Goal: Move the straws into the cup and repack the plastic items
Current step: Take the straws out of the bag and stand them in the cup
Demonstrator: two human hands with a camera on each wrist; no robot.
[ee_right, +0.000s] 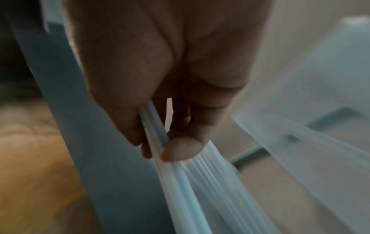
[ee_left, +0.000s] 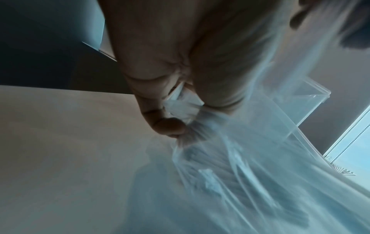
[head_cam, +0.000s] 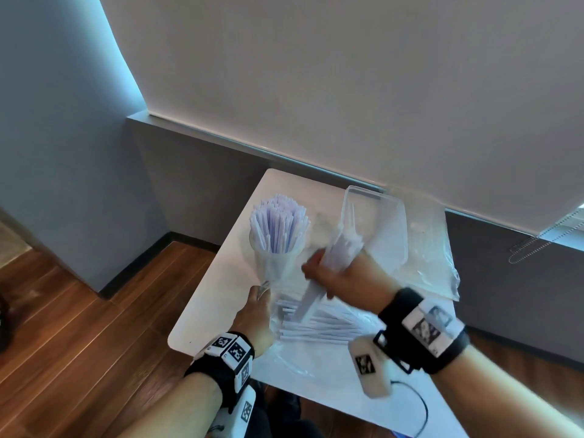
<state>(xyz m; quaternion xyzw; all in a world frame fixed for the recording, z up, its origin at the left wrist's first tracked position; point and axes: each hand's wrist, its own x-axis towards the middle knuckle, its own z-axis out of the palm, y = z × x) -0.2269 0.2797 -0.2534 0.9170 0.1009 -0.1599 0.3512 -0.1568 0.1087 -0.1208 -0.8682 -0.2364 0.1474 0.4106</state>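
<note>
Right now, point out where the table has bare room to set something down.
Bare table runs along the left edge, left of the cup and the left hand. The near right corner is covered by the plastic bag. The middle is crowded: loose straws, right hand, clear box.

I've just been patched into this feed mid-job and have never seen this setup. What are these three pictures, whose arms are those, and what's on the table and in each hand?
There is no machine here: a person works bare-handed, with cameras strapped to the head and both wrists. The wide picture looks down from the head; the two close ones look along each hand.

On the white table stands a clear cup full of straws, with a clear plastic container and a plastic bag behind it. Loose straws lie in a clear wrapper near the front.

The left hand pinches the wrapper's edge. The right hand has a grip on a bunch of straws, blurred by motion.
</note>
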